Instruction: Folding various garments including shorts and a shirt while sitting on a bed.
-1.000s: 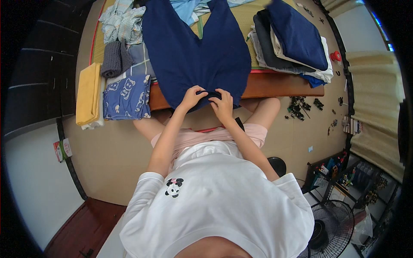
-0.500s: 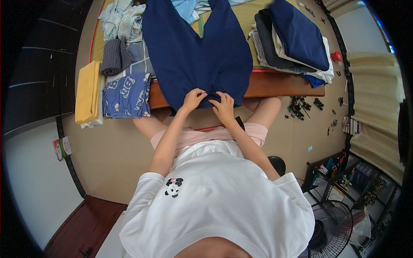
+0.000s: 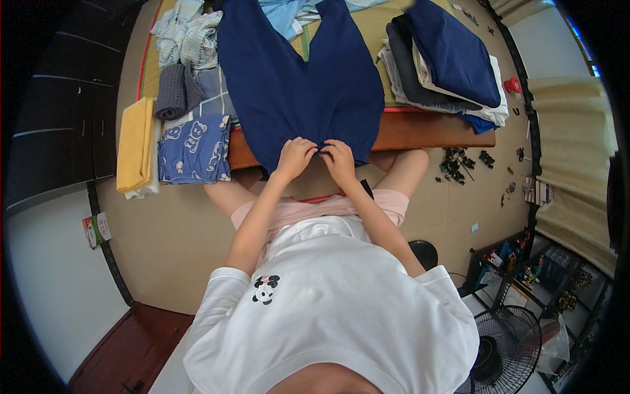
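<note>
A pair of navy blue trousers point(image 3: 302, 92) lies spread out on the bed's edge in front of me, legs pointing away and the gathered waistband nearest my body. My left hand point(image 3: 296, 156) pinches the waistband near its middle. Close beside it, my right hand point(image 3: 338, 160) grips the same band, its fingers closed on the cloth. The fingertips of both hands almost meet there, and a small fold of fabric shows between them. What exactly lies under the fingertips is hidden.
At the left sit a yellow folded cloth point(image 3: 136, 146), blue bear-print clothing point(image 3: 194, 150) and a rolled grey knit point(image 3: 172, 90). To the right rises a stack of folded clothes point(image 3: 453, 56). A wooden bed edge point(image 3: 426, 131) runs across; a black fan point(image 3: 502, 348) stands lower right.
My two hands have come closer together at the waistband, and my right fingers have closed in on the cloth. The waistband edge is drawn up slightly between them.
</note>
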{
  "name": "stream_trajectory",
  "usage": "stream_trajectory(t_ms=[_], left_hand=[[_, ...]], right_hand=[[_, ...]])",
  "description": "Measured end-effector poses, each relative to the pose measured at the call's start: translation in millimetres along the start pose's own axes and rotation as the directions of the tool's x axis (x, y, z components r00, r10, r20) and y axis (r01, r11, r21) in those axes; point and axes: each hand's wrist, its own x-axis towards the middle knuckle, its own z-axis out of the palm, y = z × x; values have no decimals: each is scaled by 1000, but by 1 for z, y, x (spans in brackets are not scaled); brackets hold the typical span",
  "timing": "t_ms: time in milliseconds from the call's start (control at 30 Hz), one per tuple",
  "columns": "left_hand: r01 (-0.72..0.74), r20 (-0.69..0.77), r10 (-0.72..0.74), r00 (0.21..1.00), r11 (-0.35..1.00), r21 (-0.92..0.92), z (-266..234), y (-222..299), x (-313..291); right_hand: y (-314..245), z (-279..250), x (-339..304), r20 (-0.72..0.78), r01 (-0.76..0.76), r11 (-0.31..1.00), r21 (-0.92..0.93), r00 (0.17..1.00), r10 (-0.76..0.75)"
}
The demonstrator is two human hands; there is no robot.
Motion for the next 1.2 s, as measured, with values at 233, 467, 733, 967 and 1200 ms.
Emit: stream_trajectory(t_ms=[233,467,733,967,1200], left_hand=[[-12,-46,12,999,1000,5,-15,11,-3],[-58,-56,61,997,997,55,-21,15,-2],[-70,-318,79,945,997,40,-33,40,3],[-208,-576,162,801,978,-14,-88,95,21],[-293,-662,120,740,943,-156,-128,128,37]], right_hand=[[-8,-4,7,-27,-34,998,47,999,35],[-16,-15,16,1,18,1000,-12,1000,-18],[-46,-34,39,-1,-26,1000,-1,1000,26],[-97,-79,66,-7,-28,999,23,1000,28],[-129,-107,72,-3,-18,987,161,1000,19]])
